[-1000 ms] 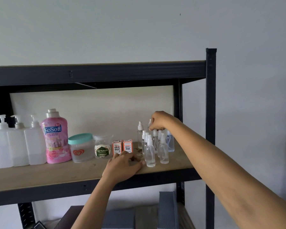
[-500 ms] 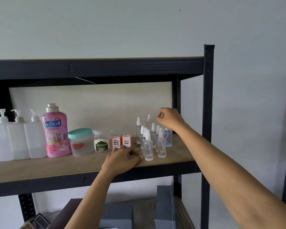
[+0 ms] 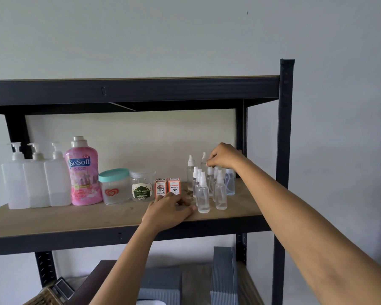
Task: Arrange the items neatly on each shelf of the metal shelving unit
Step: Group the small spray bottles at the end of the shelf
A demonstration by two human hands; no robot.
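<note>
While left hand (image 3: 167, 209) flat beside spray bottles (image 3: 209, 186), right hand (image 3: 223, 156) seemingly pinching one cap.

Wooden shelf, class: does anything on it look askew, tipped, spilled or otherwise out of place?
Nothing is tipped or spilled. The one untidy spot is the cluster of small spray bottles at the right end: they stand upright but bunched unevenly, not in a row like the three pump bottles. The right hand is at their tops.
</note>
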